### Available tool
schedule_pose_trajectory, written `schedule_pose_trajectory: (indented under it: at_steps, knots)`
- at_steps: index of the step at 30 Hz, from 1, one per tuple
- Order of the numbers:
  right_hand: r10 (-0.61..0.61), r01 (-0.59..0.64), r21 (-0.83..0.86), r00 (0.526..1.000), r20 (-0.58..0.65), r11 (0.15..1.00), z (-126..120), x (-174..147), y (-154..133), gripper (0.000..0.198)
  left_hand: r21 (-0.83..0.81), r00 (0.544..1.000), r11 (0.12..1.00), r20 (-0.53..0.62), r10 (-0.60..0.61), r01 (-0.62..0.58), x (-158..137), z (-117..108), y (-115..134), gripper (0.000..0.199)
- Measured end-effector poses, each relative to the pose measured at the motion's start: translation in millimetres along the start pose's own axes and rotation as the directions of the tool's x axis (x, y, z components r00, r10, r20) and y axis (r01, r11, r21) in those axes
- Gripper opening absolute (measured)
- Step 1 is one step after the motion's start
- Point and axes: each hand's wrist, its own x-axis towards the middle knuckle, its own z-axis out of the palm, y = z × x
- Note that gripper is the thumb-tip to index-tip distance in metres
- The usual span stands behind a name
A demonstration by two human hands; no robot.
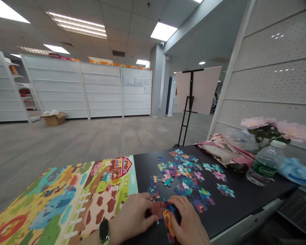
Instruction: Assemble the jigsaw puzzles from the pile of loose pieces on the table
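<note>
My left hand (136, 216), with a dark watch on its wrist, is closed with thumb and fingers on a reddish-brown jigsaw puzzle piece (158, 209). Close beside it, the fingers of my right hand (186, 217) are curled over an orange and blue puzzle piece (167, 219). Both pieces lie low over the black table (145, 166), edge to edge or nearly so; my fingers hide whether they interlock. Just beyond my hands, a pile of loose puzzle pieces (186, 170) in teal, purple and blue spreads across the tabletop.
To the left lies a colourful farm-animal picture sheet (102, 200). At the right stand a water bottle (266, 163) and pink flowers (293, 131), near a patterned cloth (224, 149) and a blue cloth (298, 172). An easel (191, 88) and white shelving panels (102, 90) stand farther off.
</note>
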Motion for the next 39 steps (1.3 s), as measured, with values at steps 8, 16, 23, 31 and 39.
schedule_pose_trajectory:
  at_steps: [8, 16, 23, 31, 39]
  knots:
    - [-0.025, 0.032, -0.060, 0.993, 0.119, 0.998, -7.3, -1.1, -2.3, 0.034, 0.013, 0.994, 1.000, -0.105, 0.006, -0.004, 8.8, -7.9, -19.8, 0.025]
    - [-0.054, 0.094, -0.105, 0.940, 0.336, 0.990, -12.6, 8.6, -2.2, 0.040, -0.048, 0.990, 0.992, -0.087, 0.114, -0.118, 9.5, 3.2, -41.0, 0.044]
    - [-0.030, 0.093, -0.161, 0.934, 0.356, 0.982, -9.3, 12.0, -0.1, 0.041, -0.066, 0.989, 0.992, -0.108, 0.097, -0.105, 12.2, 6.9, -47.2, 0.040]
    - [-0.066, 0.146, -0.192, 0.926, 0.371, 0.970, -7.8, 15.3, 4.5, 0.045, -0.024, 0.987, 0.993, -0.115, 0.110, -0.113, 13.4, 5.7, -43.5, 0.033]
    - [0.009, 0.044, -0.154, 0.943, 0.332, 0.987, -2.3, 15.3, 6.1, 0.051, -0.053, 0.983, 0.984, -0.081, 0.164, -0.168, 14.4, 4.3, -43.2, 0.036]
